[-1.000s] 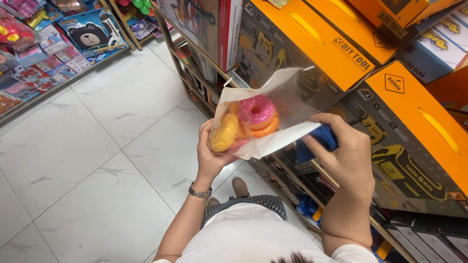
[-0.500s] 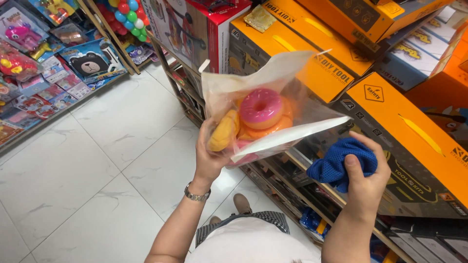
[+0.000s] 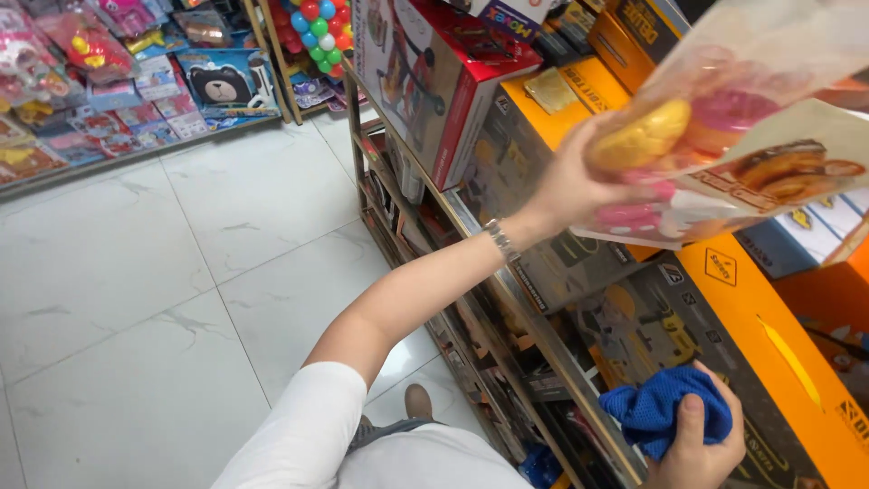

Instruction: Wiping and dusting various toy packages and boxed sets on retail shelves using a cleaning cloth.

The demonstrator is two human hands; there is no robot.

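Note:
My left hand (image 3: 570, 186) is raised at the upper right and grips a clear plastic bag of toy doughnuts (image 3: 724, 136), with yellow and pink pieces and a printed card inside. The bag is lifted toward the upper shelf boxes. A metal watch sits on that wrist. My right hand (image 3: 692, 444) is low at the bottom right, shut on a crumpled blue cloth (image 3: 661, 407), just in front of the orange and grey toy boxes (image 3: 769, 335) on the shelf.
A shelf rack (image 3: 507, 299) runs diagonally along my right, packed with large orange boxes and a red and white box (image 3: 434, 81). Across the white tiled floor (image 3: 154, 272), a low display of packaged toys (image 3: 109, 81) lines the far left. My shoe shows below.
My left hand has lifted the doughnut bag up and to the right, arm extended. My right hand with the blue cloth has dropped lower. The view has swung left toward the aisle.

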